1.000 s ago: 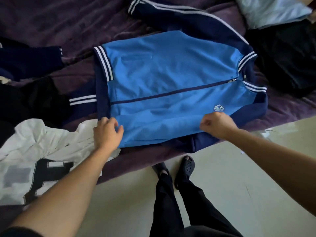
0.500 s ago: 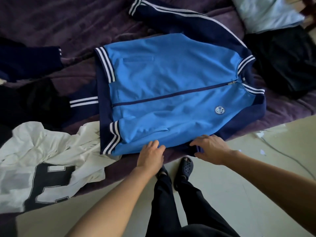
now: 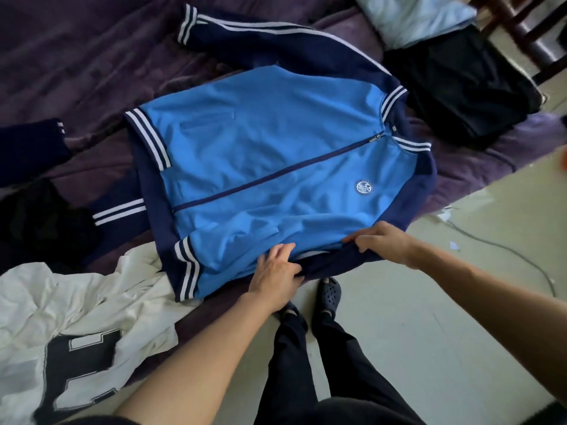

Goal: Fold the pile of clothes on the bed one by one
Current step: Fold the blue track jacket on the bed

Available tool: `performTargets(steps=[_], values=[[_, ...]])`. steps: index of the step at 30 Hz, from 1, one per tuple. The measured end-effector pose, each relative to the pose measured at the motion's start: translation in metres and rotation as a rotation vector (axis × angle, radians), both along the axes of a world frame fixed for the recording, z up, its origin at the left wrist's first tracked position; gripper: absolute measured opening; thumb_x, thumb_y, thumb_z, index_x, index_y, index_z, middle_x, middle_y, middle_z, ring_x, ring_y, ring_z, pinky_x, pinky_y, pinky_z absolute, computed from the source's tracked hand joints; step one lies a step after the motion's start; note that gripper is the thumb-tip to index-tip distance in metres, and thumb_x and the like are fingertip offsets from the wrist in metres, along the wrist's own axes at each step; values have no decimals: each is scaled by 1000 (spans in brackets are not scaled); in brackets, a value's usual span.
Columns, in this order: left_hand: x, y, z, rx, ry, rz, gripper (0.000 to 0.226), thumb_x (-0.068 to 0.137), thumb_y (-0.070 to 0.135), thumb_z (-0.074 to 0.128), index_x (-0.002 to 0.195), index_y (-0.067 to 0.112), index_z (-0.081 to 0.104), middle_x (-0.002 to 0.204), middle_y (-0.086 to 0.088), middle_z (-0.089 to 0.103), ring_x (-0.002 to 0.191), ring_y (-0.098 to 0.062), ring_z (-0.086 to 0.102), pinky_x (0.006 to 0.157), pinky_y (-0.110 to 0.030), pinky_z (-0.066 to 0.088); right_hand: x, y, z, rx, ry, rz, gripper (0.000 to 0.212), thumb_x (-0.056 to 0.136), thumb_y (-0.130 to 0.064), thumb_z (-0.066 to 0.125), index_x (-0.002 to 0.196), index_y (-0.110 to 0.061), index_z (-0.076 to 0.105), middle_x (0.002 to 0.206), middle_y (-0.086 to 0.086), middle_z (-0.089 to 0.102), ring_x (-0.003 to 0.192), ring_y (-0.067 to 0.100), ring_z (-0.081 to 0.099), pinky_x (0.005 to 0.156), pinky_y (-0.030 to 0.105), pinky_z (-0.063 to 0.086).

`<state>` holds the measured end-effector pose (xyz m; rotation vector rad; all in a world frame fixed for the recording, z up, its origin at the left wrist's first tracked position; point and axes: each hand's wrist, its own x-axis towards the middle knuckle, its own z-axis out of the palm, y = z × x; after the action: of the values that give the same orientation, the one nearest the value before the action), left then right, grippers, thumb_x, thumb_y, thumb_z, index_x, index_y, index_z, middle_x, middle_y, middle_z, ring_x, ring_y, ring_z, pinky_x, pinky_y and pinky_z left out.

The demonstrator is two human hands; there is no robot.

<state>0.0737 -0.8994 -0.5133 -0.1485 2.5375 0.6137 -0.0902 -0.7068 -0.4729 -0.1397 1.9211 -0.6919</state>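
A blue zip-up jacket (image 3: pixel 270 167) with navy sleeves and white stripes lies flat, front up, on the purple bedspread (image 3: pixel 76 65). Its far sleeve (image 3: pixel 276 41) stretches out toward the back. The near navy sleeve (image 3: pixel 334 260) is bunched along the jacket's near edge. My left hand (image 3: pixel 276 273) grips that edge where blue meets navy. My right hand (image 3: pixel 383 242) pinches the navy fabric a little to the right. A white shirt (image 3: pixel 61 326) with a dark printed letter lies crumpled at the near left.
Dark garments (image 3: pixel 36 222) lie at the left of the bed. A black folded piece (image 3: pixel 460 84) and a pale blue one (image 3: pixel 414 16) sit at the back right. A wooden chair (image 3: pixel 530 32) stands beyond. My legs and dark clogs (image 3: pixel 329 294) stand on the pale floor, where a cable (image 3: pixel 506 250) runs.
My left hand left the hem corner and slid right along the near edge. My right hand dropped from near the chest badge to the near sleeve. Both now grip its fabric.
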Motion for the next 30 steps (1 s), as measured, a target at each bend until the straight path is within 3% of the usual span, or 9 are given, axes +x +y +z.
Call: performTargets(steps=[2, 4, 6, 8, 11, 16, 20, 23, 30], values=[[3, 2, 19, 78, 28, -68, 26, 91, 34, 50, 97, 17, 69, 143, 0, 44, 137, -19, 30, 108, -38, 24, -1, 6, 1, 52, 23, -76, 26, 84, -15, 54, 96, 3, 70, 106, 17, 69, 83, 11, 53, 79, 26, 44], [3, -2, 45, 196, -43, 48, 23, 84, 36, 50, 71, 18, 57, 92, -3, 61, 99, -23, 56, 87, -36, 41, 3, 10, 2, 113, 64, -130, 25, 85, -20, 57, 90, 1, 70, 99, 20, 68, 82, 17, 52, 73, 27, 45], [-3, -14, 68, 376, -181, 278, 33, 80, 36, 52, 58, 16, 37, 60, 0, 41, 60, -21, 43, 60, -34, 34, 7, 10, 7, 127, 106, -125, 18, 84, -22, 61, 76, -8, 67, 80, 11, 63, 78, 19, 52, 66, 27, 43], [-16, -35, 86, 512, -298, 446, 35, 87, 28, 59, 59, 17, 40, 58, 1, 38, 57, -14, 37, 58, -32, 29, 9, 13, 9, 81, 170, -88, 5, 83, -18, 64, 79, -15, 63, 79, 3, 60, 80, 21, 55, 72, 31, 46], [-41, -78, 110, 610, -357, 621, 22, 89, 23, 65, 71, 15, 53, 66, -3, 51, 64, -15, 45, 59, -29, 33, 3, 23, 15, 147, 288, 117, 37, 82, -25, 66, 118, -24, 57, 109, 0, 66, 103, 25, 61, 91, 33, 48], [-107, -151, 121, 628, -126, 928, 13, 88, 16, 65, 78, 10, 62, 64, -4, 62, 56, -15, 56, 55, -24, 42, -14, 38, 3, 336, 440, 357, 64, 81, -36, 66, 139, -30, 40, 131, 2, 58, 117, 27, 56, 87, 34, 48], [-123, -190, 89, 19, 60, 976, 28, 89, 23, 60, 112, 7, 60, 101, -14, 63, 87, -31, 60, 72, -33, 49, -27, 36, -13, 380, 506, 318, 50, 85, -34, 62, 130, -20, 44, 125, 8, 57, 114, 29, 55, 80, 34, 43], [-95, -171, 63, -156, 126, 875, 15, 87, 25, 59, 97, 14, 62, 109, -14, 64, 104, -35, 58, 86, -39, 46, -40, 30, -24, 392, 556, 354, 40, 87, -30, 59, 123, -17, 47, 124, 9, 56, 114, 30, 52, 86, 37, 47], [23, -79, -23, -406, -374, 318, 56, 76, 52, 66, 123, 27, 48, 123, -2, 45, 119, -24, 45, 94, -38, 40, -118, -2, -68, 373, 769, 471, 75, 80, -26, 70, 145, -17, 33, 151, 9, 34, 141, 29, 25, 105, 48, 32]])
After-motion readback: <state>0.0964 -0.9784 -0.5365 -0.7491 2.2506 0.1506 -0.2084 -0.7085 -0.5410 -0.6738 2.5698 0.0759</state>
